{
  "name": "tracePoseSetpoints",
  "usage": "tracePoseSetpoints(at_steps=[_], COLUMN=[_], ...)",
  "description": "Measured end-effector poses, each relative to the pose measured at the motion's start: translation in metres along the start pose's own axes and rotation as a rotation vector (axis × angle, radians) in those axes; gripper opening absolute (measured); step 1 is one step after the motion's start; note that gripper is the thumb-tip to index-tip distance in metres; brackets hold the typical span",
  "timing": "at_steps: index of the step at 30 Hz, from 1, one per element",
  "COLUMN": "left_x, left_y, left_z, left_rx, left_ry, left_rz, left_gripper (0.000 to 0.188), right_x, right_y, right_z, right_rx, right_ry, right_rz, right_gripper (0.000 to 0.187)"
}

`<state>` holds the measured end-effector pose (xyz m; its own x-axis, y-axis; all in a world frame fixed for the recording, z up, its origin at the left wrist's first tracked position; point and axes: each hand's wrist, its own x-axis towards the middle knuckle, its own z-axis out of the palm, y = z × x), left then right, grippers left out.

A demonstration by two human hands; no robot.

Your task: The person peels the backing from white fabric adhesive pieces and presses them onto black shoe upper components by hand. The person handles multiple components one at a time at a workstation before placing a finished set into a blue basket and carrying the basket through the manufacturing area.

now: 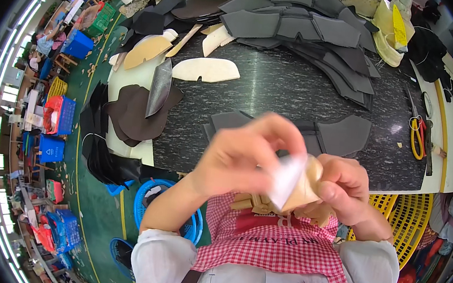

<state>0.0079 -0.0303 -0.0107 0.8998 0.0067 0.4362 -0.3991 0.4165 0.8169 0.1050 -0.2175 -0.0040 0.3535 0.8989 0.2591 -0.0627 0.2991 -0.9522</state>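
Head view, clock read about the tan piece (pixel 309 192), which is held up over the apron, at the near edge of the surface (pixel 203 104). At 10 o'clock the left hand (pixel 238 156) appears to pinch a white sheet (pixel 284 180), though blur hides the exact contact; at 3 the right hand (pixel 347 183) grips the tan piece, thumb pressed on its side. The step looks like parting the sheet from the piece. I would keep the right hand firm, draw the sheet back low and evenly, and ease off if the piece curls or the edge tears.

More tan pieces (pixel 258 204) rest in the lap at 8. On the surface, grey panels (pixel 297 28) are heaped at 12, a cream crescent (pixel 206 69) lies between 10 and 11, brown cut-outs (pixel 131 113) between 9 and 10, and yellow-handled scissors (pixel 416 140) at 2.

Beyond, a blue basket (pixel 198 229) stands at 8 on the green floor (pixel 84 226), yellow baskets (pixel 417 225) between 3 and 4, and blue crates (pixel 52 149) at 9.
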Motion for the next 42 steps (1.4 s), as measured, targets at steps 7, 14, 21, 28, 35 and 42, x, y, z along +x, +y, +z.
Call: tracePoseSetpoints(at_steps=[7,14,21,28,35,42], left_x=[-0.002,-0.009,-0.007,0.008,0.016,0.035], left_y=[0.018,-0.022,-0.029,-0.048,0.0,0.01], left_z=[-0.023,0.039,-0.004,-0.014,-0.064,-0.146], left_rx=[-0.45,0.63,0.82,1.055,1.803,1.652], left_ry=[0.111,-0.222,0.242,0.168,0.121,-0.052], left_rz=[0.235,-0.401,-0.558,-0.522,-0.273,-0.182], left_gripper=[0.02,0.069,0.07,0.061,0.039,0.02], right_x=[-0.104,-0.046,-0.033,-0.018,0.015,0.177], right_y=[0.061,0.008,0.024,0.04,0.011,0.069], right_z=[-0.013,-0.017,-0.063,-0.072,-0.114,-0.149], right_rx=[-0.996,-0.557,-0.94,-1.128,-1.502,-1.608], right_ry=[-0.453,-0.072,0.361,0.33,0.008,0.058], right_rz=[0.04,0.129,0.014,0.037,0.067,-0.667], right_gripper=[0.019,0.021,0.02,0.023,0.043,0.027])
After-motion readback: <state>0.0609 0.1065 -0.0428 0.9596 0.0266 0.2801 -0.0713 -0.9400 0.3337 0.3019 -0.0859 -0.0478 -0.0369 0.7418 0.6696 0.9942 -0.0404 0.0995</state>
